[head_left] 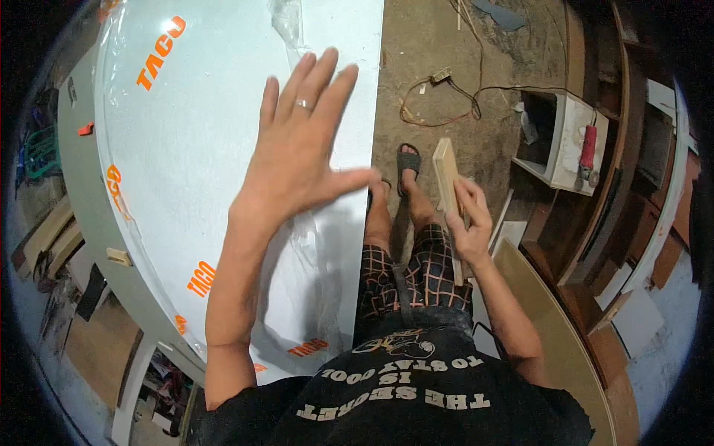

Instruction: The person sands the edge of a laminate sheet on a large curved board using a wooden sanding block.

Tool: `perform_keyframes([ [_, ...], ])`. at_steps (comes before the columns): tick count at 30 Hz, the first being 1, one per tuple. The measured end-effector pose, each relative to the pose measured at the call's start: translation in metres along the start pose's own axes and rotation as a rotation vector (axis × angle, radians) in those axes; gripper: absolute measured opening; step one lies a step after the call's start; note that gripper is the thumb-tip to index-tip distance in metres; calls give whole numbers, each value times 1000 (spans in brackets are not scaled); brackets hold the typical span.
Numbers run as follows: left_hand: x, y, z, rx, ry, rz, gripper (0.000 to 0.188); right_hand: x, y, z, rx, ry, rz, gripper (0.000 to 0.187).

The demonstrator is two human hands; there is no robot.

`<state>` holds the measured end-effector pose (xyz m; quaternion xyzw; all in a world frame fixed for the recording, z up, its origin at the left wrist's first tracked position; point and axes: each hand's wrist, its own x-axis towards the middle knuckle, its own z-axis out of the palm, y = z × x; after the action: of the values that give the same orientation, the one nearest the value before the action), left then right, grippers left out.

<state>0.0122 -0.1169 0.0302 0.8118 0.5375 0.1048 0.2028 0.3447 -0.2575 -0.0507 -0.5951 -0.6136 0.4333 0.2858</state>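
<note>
My left hand (301, 141) is spread wide, palm down, over a large white panel (201, 141) wrapped in clear plastic film with orange lettering. A ring sits on one finger. Whether the palm touches the panel, I cannot tell. Wrinkled film (303, 230) shows beside the wrist. Right of the panel's straight edge, my right hand (472, 223) is closed round a pale wooden strip (446, 167). The strip stands out beyond my fingers at its far end, and its near end reaches down beside my thigh.
A red angle grinder (587, 147) lies on a white box (569, 167) at the right. A power cord with a socket (441, 76) loops over the floor. Brown shelving (625, 201) lines the right side. A small wooden block (119, 257) rests on the grey-green surface (88, 171) at left.
</note>
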Motion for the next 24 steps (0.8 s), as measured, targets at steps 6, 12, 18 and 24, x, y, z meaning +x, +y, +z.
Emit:
perform_keyframes([
  [6,-34,8,-17,-3,-146,-102,125,52,-37,5,-123,2,-333,55],
  [12,-43,-54,-24,167,307,-210,57,83,-102,38,-417,-47,-699,48],
  [18,-56,-70,-11,-234,662,-476,42,179,-144,65,-470,-32,-929,48],
  [24,-42,-58,-12,-48,685,-459,43,143,-136,67,-470,-70,-866,45],
])
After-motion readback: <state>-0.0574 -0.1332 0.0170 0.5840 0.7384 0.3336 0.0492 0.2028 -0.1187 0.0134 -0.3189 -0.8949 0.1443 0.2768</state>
